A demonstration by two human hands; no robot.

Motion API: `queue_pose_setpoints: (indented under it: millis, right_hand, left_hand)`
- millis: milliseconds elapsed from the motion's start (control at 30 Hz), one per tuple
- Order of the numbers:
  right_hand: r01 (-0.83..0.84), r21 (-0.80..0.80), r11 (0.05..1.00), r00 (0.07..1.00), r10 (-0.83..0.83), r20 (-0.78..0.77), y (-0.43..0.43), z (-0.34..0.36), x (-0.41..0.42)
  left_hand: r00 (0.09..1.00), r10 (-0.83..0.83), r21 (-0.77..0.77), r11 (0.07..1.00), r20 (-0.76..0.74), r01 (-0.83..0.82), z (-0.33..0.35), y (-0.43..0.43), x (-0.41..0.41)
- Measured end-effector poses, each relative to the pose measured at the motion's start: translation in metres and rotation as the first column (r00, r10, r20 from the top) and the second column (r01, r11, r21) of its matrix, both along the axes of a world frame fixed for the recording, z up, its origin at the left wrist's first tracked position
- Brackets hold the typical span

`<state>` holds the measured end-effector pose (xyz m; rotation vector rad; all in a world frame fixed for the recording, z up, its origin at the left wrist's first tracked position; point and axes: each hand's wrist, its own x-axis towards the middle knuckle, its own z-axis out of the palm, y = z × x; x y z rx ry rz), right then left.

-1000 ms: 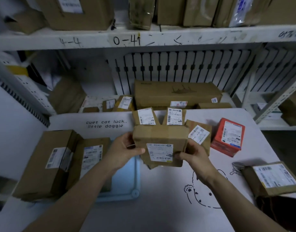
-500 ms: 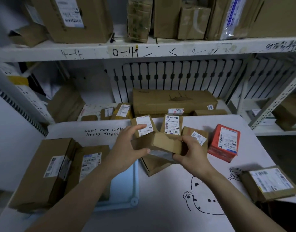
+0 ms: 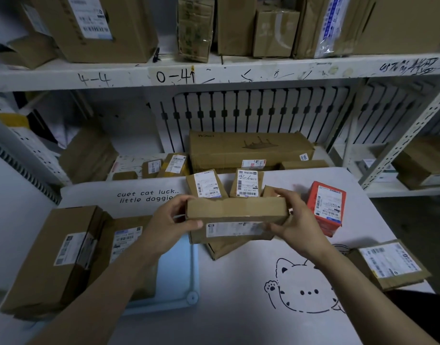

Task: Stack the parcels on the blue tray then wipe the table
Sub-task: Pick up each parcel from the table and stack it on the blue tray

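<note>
Both hands are holding one brown parcel (image 3: 236, 210) above the bench (image 3: 226, 317), just right of the blue tray (image 3: 190, 267). The left hand (image 3: 170, 224) is keeping its grip round the left end and the right hand (image 3: 300, 226) round the right end. The parcel's label is showing too blurred to read. The parcel is hiding most of another parcel (image 3: 226, 251) beneath. A large box (image 3: 62, 255), a second box (image 3: 125, 239) and the left forearm are covering much of the tray.

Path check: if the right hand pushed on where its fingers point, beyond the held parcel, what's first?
Probably the small plain parcel just behind the right hand, then the labelled parcel beside it; depth is unclear.
</note>
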<state>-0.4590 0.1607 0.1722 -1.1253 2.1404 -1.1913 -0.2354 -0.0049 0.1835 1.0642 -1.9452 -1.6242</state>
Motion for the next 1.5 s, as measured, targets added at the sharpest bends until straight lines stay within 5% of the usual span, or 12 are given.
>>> queue_pose_setpoints:
  millis: [100,333,600,867,1133,1500]
  right_hand:
    - [-0.037,-0.041,0.998,0.974,0.046,0.223,0.004,-0.001,-0.002]
    - [-0.037,-0.054,0.998,0.967,0.049,0.249,0.003,-0.007,-0.004]
    - [-0.053,-0.050,0.997,0.998,0.051,-0.039,-0.009,-0.009,0.005]
    - [-0.148,-0.018,0.989,0.910,0.129,-0.394,-0.016,0.004,0.020]
    - [-0.015,0.028,0.999,0.979,0.020,-0.203,-0.004,-0.006,0.010]
    - [-0.090,-0.055,0.994,0.989,0.095,0.112,-0.001,-0.009,0.008]
  left_hand:
    - [0.998,0.035,0.088,0.996,-0.046,-0.030,-0.005,-0.001,0.001]
    - [0.999,0.038,0.043,0.998,0.014,-0.039,-0.013,-0.001,0.000]
    - [0.975,-0.085,-0.442,0.880,0.207,0.171,-0.004,0.024,-0.022]
    - [0.980,-0.094,-0.478,0.863,0.174,0.167,-0.004,0.036,-0.038]
    - [0.988,-0.004,-0.251,0.967,0.151,0.043,-0.012,0.020,-0.017]
    - [1.000,-0.007,-0.145,0.989,0.009,0.009,-0.018,0.013,-0.012]
